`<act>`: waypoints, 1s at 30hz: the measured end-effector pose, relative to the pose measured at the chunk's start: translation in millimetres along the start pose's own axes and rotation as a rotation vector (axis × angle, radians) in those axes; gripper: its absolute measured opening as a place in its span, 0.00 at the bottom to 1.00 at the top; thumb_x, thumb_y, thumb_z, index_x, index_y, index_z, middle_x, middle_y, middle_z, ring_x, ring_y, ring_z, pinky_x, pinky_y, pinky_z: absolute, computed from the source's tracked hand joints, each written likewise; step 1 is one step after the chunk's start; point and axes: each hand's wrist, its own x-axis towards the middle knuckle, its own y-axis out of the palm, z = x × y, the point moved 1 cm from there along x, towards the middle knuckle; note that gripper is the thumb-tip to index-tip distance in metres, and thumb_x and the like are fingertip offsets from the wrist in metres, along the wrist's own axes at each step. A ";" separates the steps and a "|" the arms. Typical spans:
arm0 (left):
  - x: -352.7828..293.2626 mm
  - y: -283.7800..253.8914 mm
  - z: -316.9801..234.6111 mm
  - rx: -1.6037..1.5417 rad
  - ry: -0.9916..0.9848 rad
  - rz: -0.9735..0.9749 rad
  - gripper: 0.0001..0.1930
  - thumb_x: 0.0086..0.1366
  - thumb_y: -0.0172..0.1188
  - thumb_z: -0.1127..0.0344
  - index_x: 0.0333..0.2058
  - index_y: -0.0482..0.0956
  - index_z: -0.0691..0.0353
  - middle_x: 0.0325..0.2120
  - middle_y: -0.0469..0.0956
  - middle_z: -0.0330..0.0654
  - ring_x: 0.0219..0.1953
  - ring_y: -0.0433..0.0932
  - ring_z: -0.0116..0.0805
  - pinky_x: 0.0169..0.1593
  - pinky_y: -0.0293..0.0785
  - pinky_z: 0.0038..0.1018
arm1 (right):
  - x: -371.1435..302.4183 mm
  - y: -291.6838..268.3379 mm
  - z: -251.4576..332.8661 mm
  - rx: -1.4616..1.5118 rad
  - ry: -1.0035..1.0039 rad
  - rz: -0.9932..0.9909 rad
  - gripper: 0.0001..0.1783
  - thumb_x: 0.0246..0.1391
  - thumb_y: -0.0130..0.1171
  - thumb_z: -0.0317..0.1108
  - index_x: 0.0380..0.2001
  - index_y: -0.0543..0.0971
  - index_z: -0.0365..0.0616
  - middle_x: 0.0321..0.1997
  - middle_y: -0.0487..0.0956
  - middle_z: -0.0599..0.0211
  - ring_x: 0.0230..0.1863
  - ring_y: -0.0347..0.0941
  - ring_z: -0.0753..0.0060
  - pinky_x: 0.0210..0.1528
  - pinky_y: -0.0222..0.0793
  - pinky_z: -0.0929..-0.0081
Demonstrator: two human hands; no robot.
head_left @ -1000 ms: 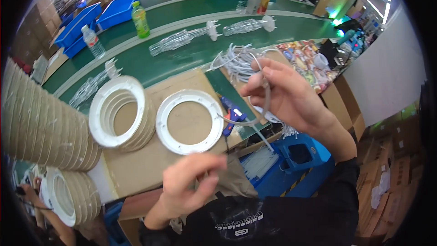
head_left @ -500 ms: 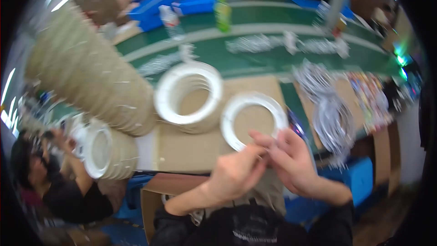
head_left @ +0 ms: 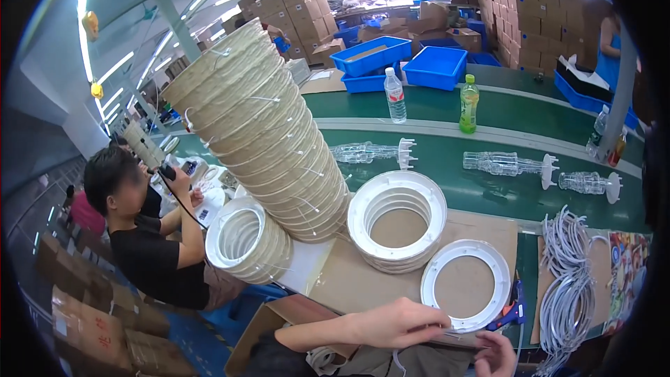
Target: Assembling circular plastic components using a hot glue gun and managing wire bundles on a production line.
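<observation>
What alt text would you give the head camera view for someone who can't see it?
A person's left hand and right hand meet at the near edge of a single white plastic ring on a cardboard-topped bench, beside stacked white rings and a green conveyor.

A brown cardboard sheet point(head_left: 352, 279) is covering the near workbench, and a single white plastic ring point(head_left: 465, 294) is lying flat on it beside a stack of white rings point(head_left: 397, 220), with a tall leaning tower of beige rings point(head_left: 262, 129) standing next to that. Behind it, a green conveyor belt point(head_left: 502, 185) is carrying clear plastic parts point(head_left: 506, 164), while two bottles point(head_left: 431, 101) are standing on a green ledge beyond.
</observation>
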 end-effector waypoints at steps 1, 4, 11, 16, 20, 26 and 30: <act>-0.4 2.2 1.6 -0.018 -0.001 0.033 0.07 0.67 0.57 0.71 0.43 0.75 0.63 0.29 0.79 0.49 0.30 0.81 0.48 0.32 0.76 0.36 | 2.0 15.0 3.9 0.009 -0.002 0.018 0.19 0.56 0.54 0.19 0.52 0.76 0.35 0.43 0.80 0.62 0.46 0.75 0.74 0.50 0.70 0.78; 17.6 4.5 4.9 -0.066 -0.035 0.084 0.07 0.68 0.56 0.70 0.43 0.75 0.63 0.29 0.79 0.51 0.31 0.81 0.50 0.35 0.76 0.38 | 8.2 35.1 10.1 0.151 -0.245 0.038 0.19 0.55 0.56 0.20 0.52 0.76 0.32 0.44 0.80 0.59 0.48 0.76 0.72 0.51 0.72 0.75; 18.0 -9.2 36.6 0.035 -0.176 0.034 0.10 0.68 0.58 0.68 0.46 0.74 0.64 0.29 0.80 0.51 0.32 0.82 0.50 0.35 0.76 0.38 | 4.1 20.4 -22.8 0.310 0.049 0.126 0.10 0.60 0.57 0.27 0.43 0.81 0.36 0.22 0.79 0.67 0.19 0.70 0.82 0.20 0.62 0.84; 22.3 -19.4 26.4 0.017 -0.261 0.055 0.11 0.68 0.59 0.69 0.46 0.75 0.65 0.29 0.81 0.49 0.32 0.83 0.43 0.35 0.77 0.33 | 17.8 26.5 -18.5 0.373 -0.035 0.019 0.28 0.58 0.59 0.25 0.62 0.69 0.40 0.40 0.81 0.65 0.27 0.71 0.82 0.28 0.65 0.86; 33.7 -15.3 -0.3 -0.048 -0.196 0.273 0.10 0.68 0.60 0.69 0.46 0.77 0.64 0.30 0.81 0.44 0.29 0.81 0.40 0.32 0.75 0.31 | 26.2 29.0 8.9 0.336 -0.142 -0.009 0.44 0.48 0.66 0.20 0.68 0.61 0.43 0.37 0.79 0.70 0.32 0.70 0.82 0.35 0.65 0.86; 64.0 -19.0 0.5 -0.232 -0.131 0.413 0.09 0.66 0.63 0.70 0.43 0.79 0.65 0.31 0.81 0.44 0.27 0.79 0.41 0.29 0.73 0.32 | 37.5 28.4 -11.1 0.056 -0.139 -0.220 0.34 0.50 0.67 0.25 0.61 0.66 0.36 0.46 0.77 0.60 0.36 0.74 0.76 0.34 0.70 0.83; 65.1 -24.6 8.3 -0.314 -0.090 0.441 0.08 0.63 0.65 0.70 0.39 0.80 0.68 0.28 0.81 0.46 0.25 0.80 0.41 0.28 0.74 0.29 | 50.9 22.0 -10.9 -0.015 -0.361 -0.062 0.33 0.46 0.72 0.29 0.56 0.72 0.37 0.53 0.75 0.58 0.32 0.78 0.77 0.28 0.72 0.83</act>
